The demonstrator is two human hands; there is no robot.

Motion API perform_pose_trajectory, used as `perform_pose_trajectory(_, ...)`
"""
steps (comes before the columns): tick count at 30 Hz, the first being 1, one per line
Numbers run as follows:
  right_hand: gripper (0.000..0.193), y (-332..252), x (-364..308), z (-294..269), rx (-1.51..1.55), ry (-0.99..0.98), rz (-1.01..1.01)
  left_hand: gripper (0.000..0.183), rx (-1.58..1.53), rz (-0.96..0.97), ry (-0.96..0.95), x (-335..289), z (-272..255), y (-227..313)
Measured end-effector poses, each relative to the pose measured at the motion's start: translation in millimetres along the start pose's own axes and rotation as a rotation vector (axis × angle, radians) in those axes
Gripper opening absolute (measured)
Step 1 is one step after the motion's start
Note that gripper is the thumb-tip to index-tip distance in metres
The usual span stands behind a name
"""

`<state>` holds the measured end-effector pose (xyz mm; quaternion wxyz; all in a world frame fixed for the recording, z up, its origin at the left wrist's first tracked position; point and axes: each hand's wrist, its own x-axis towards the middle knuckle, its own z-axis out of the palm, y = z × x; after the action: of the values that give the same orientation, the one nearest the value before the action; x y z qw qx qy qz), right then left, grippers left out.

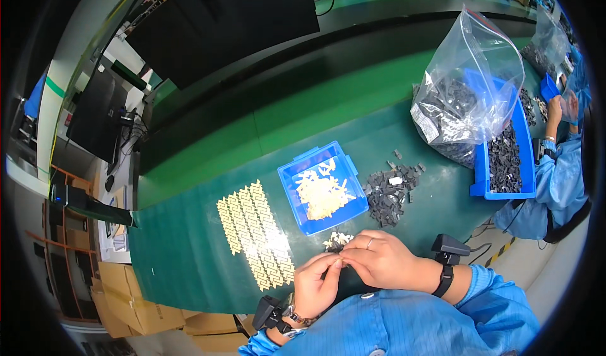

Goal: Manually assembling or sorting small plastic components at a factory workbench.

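Small parts point(338, 240) lying just beyond your fingertips

Your left hand point(317, 284) and right hand point(385, 259) are meeting at the table point(183, 255) edge, each grip pinching apparently one piece, mostly hidden. If this pinch is slipping, the piece may be dropping among the black and cream ones. On the clear bag point(449, 113), a white label point(424, 123) is showing print too small for reading.

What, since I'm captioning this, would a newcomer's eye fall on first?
Probably the clear bag of dark pieces, at the green table's right by a blue bin. Then the zigzag rows of yellow pieces, left of the blue tray. At the near edge, the left hand meets the right hand.
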<state>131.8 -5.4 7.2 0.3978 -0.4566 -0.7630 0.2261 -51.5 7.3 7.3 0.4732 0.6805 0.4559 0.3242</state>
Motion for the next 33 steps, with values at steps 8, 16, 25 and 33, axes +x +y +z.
perform_pose_trajectory(8,0.015,-1,12,-13,0.028,-0.025,-0.002,0.011,0.034,0.036,-0.012,12,-4,15)
perform_pose_trajectory(16,0.014,2,23,-13,-0.064,-0.032,-0.055,0.01,0.106,0.121,0.027,22,-8,15)
perform_pose_trajectory(25,0.019,20,48,-11,-0.387,0.136,-0.025,0.011,0.141,-0.033,0.13,32,-16,14)
perform_pose_trajectory(33,0.025,30,60,-17,-0.279,0.176,-0.029,0.015,-0.248,-0.218,0.127,35,-13,8)
